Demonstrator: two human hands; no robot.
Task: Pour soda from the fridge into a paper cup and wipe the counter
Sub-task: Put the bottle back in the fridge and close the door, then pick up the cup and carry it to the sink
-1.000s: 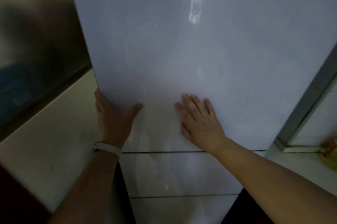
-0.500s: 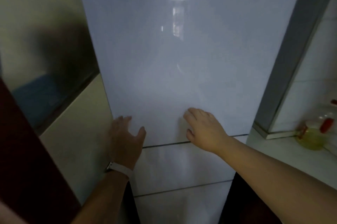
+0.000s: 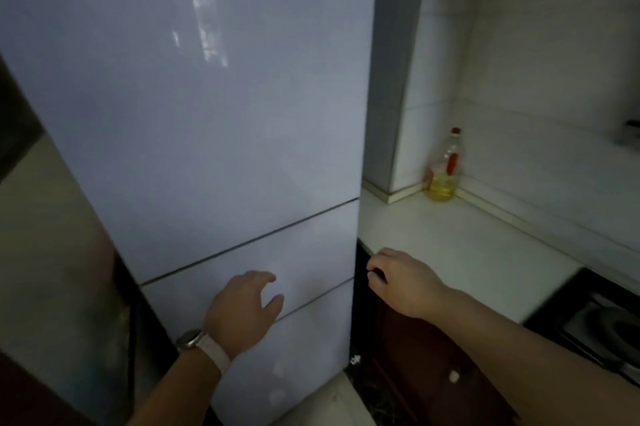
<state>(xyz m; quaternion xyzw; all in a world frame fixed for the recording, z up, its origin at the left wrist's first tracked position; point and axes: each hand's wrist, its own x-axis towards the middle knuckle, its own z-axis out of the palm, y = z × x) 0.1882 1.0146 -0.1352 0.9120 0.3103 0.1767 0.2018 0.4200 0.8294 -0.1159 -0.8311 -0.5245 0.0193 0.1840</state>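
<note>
A tall glossy white fridge [image 3: 194, 113] fills the left and middle of the view, all its doors closed. My left hand [image 3: 242, 311], with a watch on the wrist, hovers in front of the lower fridge doors with loose fingers and holds nothing. My right hand [image 3: 398, 276] is off the fridge, at the gap between the fridge's right edge and the white counter [image 3: 460, 252]. Its fingers curl loosely and hold nothing. No soda or paper cup is in view.
A clear bottle of yellow oil [image 3: 445, 171] with a red cap stands in the counter's back corner against white tiles. A black stove top [image 3: 595, 321] lies at the right edge. Dark cabinet fronts [image 3: 415, 373] run below the counter.
Both hands have come off the upper fridge door and dropped lower. My right hand moved right to the fridge's edge. The view swung right, bringing the counter, oil bottle and stove into sight.
</note>
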